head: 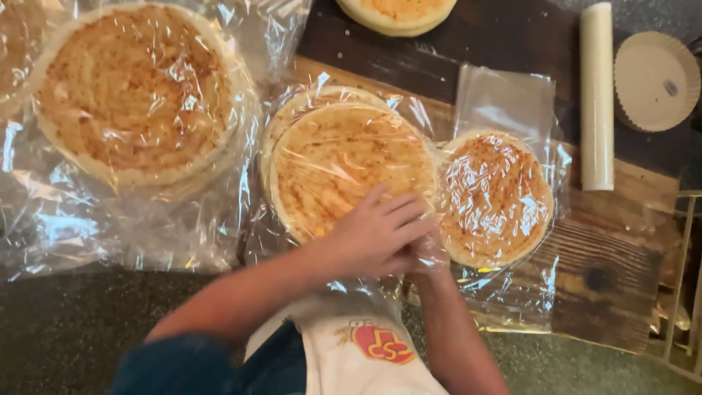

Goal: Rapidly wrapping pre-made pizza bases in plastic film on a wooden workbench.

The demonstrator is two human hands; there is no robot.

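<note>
The round flat bread (351, 164) in the middle lies on top of another one, wrapped in thin clear plastic wrap (409, 110); it sits on a wooden board (621, 249) on the dark counter (66, 329). The left hand (376, 234) lies flat with its fingers spread on the bread's edge at about 5 o'clock; the right hand (428, 252) is tucked just under it and seems to pinch the wrap, though I cannot tell for sure because the left hand hides it.

The bread looks light and a bit bendy; it could fold or crack if lifted by one side, so it is better to hold it from below with both hands at 3 and 9 o'clock. The wrap is thin, slippery and clingy; it crumples fast, so take it by a loose edge.

At 9 o'clock lies a bigger wrapped bread (135, 95); at 3 o'clock lies a smaller wrapped bread (496, 197); a white roll (597, 95) stands off at 2 o'clock.
</note>
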